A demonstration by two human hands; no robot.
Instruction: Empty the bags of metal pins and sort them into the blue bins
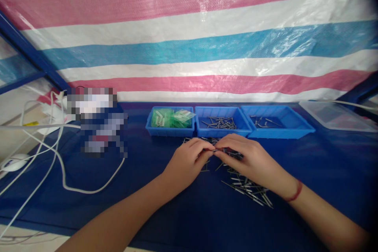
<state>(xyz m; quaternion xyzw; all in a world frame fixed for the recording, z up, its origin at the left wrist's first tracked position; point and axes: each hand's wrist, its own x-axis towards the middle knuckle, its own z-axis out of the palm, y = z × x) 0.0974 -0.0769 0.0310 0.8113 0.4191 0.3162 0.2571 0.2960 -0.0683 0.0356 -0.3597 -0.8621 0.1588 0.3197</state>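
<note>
My left hand (189, 161) and my right hand (243, 157) meet fingertip to fingertip over the blue table. Both pinch at one small metallic piece (215, 151), mostly hidden by the fingers. Thin metal pins (251, 191) lie scattered below and beside my right hand, and more pins show behind the fingertips. Beyond the hands stand three blue bins in a row: the left bin (171, 131) holds green packets (169, 118), the middle bin (224, 131) holds a heap of metal pins (221, 122), and the right bin (279, 133) has a few pins.
White cables (63, 173) loop over the left side of the table (183, 220), near a white mouse-like object (16, 162) and a pixelated area. A clear plastic lid (339, 117) lies at the back right. Striped sheeting (189, 47) hangs behind.
</note>
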